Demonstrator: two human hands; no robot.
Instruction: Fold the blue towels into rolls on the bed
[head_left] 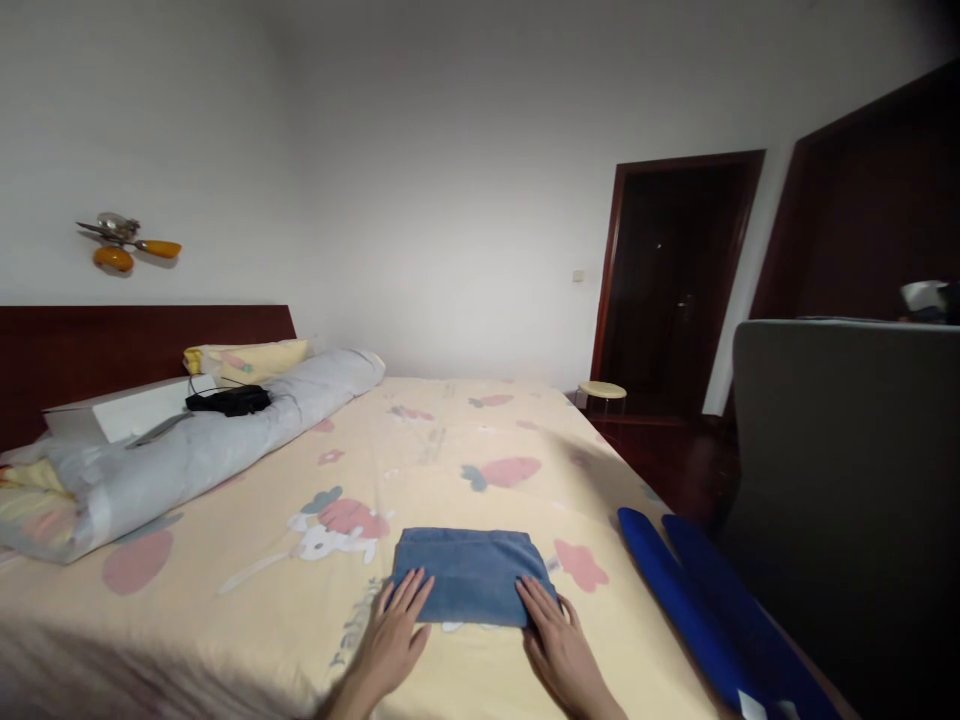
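A folded piece of blue cloth (469, 575), denim-like in colour, lies flat on the bed (420, 440) close in front of me. Its shape is a neat rectangle. My left hand (394, 625) rests on its near left corner, fingers stretched out over the fabric. On the near right corner lies my right hand (556, 630), its fingers also extended and flat. Neither hand grips the cloth. What kind of garment or cloth it is, I cannot tell.
Two long blue padded pieces (679, 600) lie along the bed's right edge. A rolled grey quilt (247, 440) runs along the headboard side, with a white box (135, 405) and a black item (229, 400) on it. Beyond the bed stands a round stool (602, 390).
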